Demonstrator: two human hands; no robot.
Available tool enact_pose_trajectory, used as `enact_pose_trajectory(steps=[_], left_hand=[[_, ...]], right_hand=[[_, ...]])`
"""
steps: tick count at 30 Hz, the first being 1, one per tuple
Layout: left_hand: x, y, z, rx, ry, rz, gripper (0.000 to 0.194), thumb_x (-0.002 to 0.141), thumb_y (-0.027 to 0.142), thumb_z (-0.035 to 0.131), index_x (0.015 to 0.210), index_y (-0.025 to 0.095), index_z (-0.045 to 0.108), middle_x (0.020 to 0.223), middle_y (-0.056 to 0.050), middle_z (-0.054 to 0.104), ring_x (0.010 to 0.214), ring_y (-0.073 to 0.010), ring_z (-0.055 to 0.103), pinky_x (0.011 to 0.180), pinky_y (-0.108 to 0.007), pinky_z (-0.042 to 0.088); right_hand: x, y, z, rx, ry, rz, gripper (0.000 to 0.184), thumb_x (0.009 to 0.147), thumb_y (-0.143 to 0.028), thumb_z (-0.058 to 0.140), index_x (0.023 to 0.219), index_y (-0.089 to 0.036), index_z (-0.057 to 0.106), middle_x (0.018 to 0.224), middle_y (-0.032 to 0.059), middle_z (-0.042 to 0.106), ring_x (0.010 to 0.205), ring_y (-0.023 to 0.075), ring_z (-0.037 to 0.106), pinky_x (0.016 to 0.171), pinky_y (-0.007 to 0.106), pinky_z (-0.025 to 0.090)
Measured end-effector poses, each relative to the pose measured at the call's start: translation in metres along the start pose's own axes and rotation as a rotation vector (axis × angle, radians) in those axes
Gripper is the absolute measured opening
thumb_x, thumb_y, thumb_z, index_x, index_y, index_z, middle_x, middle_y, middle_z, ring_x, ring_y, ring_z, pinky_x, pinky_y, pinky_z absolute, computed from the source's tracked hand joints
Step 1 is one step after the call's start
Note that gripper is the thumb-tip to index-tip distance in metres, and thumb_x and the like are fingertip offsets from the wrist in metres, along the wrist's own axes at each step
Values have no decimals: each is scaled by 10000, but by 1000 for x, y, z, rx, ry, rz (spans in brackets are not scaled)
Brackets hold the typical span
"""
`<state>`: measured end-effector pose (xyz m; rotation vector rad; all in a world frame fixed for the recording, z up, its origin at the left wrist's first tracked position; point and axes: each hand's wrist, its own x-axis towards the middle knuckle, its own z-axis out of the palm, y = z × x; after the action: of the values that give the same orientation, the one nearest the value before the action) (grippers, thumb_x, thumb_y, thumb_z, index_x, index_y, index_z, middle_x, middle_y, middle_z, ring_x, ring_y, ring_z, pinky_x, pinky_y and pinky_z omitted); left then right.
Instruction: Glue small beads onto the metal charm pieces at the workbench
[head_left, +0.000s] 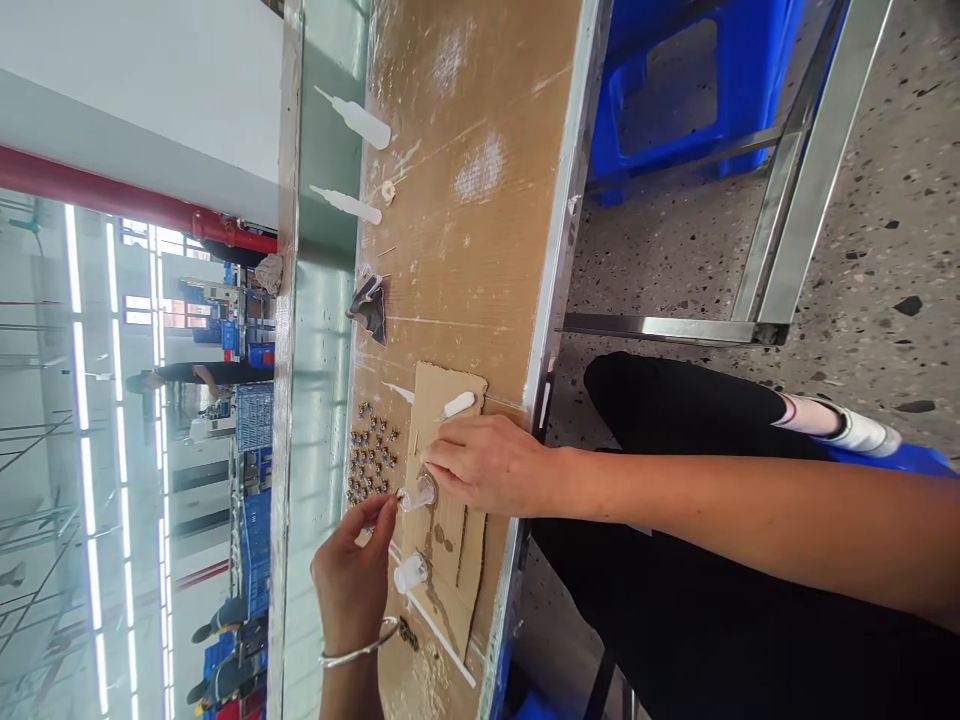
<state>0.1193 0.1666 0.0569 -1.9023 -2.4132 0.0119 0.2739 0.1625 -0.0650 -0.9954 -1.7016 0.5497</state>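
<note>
My right hand (487, 465) reaches over the table edge and rests on a piece of cardboard (459, 545). Its fingertips are closed on a small clear cup (418, 493). My left hand (352, 580), with a metal bangle on the wrist, comes in along the table. Its thumb and forefinger are pinched right beside that cup, on something too small to name. A cluster of several small metal parts (371, 460) lies just beyond the cup. A second clear cup (411, 572) and a small white dropper bottle (457, 405) sit on the cardboard.
The brown worktop (465, 200) carries two white squeeze bottles (360, 120) (349, 205), a dark crumpled scrap (369, 308) and a thin white stick (439, 630). A green belt (315, 320) runs along its far side. A blue crate (697, 90) and a metal frame (787, 200) stand on the floor.
</note>
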Motion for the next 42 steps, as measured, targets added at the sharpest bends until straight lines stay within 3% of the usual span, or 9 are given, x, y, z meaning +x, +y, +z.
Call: enact_pose_trajectory(steps=[18, 26, 30, 34, 42], left_hand=[[0, -2, 0, -9, -4, 38, 349, 560, 530, 585, 680, 225, 703, 702, -44, 712, 746, -252, 641, 751, -360, 467], [-11, -14, -4, -244, -25, -31, 349, 551, 497, 689, 721, 194, 717, 704, -33, 711, 736, -222, 640, 781, -355, 480], [-37, -32, -8, -413, 39, -189, 378, 517, 484, 740, 738, 177, 720, 677, -27, 704, 697, -205, 637, 723, -338, 506], [-73, -66, -7, -477, 156, -327, 352, 522, 460, 753, 731, 178, 720, 674, -16, 699, 718, -193, 639, 759, -329, 503], [-126, -147, 26, -613, 210, -589, 313, 534, 397, 759, 736, 163, 708, 668, -16, 681, 702, -170, 616, 779, -328, 474]], right_hand=[[0, 1, 2, 5, -1, 6, 246, 931, -216, 376, 869, -119, 594, 796, 40, 568, 740, 130, 508, 633, 266, 359], [-1, 0, 0, 9, 51, 2, 231, 913, -191, 394, 838, -125, 603, 741, 23, 564, 689, 114, 505, 644, 250, 366], [-3, 1, 1, 23, 81, -4, 250, 920, -194, 382, 838, -127, 608, 770, 27, 579, 698, 108, 513, 652, 234, 369], [-5, 3, 1, 47, 94, -22, 278, 926, -199, 368, 825, -120, 614, 760, 31, 577, 693, 105, 515, 644, 226, 366], [-10, 3, 2, 66, 129, -30, 270, 913, -218, 394, 820, -123, 629, 697, 26, 556, 652, 100, 491, 612, 220, 360]])
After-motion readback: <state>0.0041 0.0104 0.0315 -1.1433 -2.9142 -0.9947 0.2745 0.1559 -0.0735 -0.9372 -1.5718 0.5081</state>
